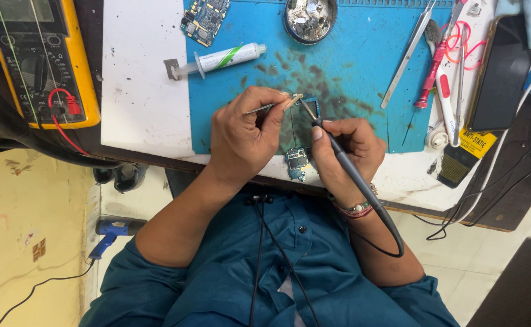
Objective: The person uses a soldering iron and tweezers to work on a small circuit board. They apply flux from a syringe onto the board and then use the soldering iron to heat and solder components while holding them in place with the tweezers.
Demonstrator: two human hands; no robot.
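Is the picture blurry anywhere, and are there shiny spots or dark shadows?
Head view: mostly sharp and evenly lit; the left hand and right hand look clear. The white table is very bright, almost washed out. The tweezers on the blue mat gleam a little. The tiny circuit board between the hands sits in their shade. Edges bend slightly.

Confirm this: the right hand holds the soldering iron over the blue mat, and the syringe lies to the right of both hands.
Not quite. The head view shows the syringe lying up and to the left of the hands, not right. The right hand does hold the soldering iron over the blue mat.
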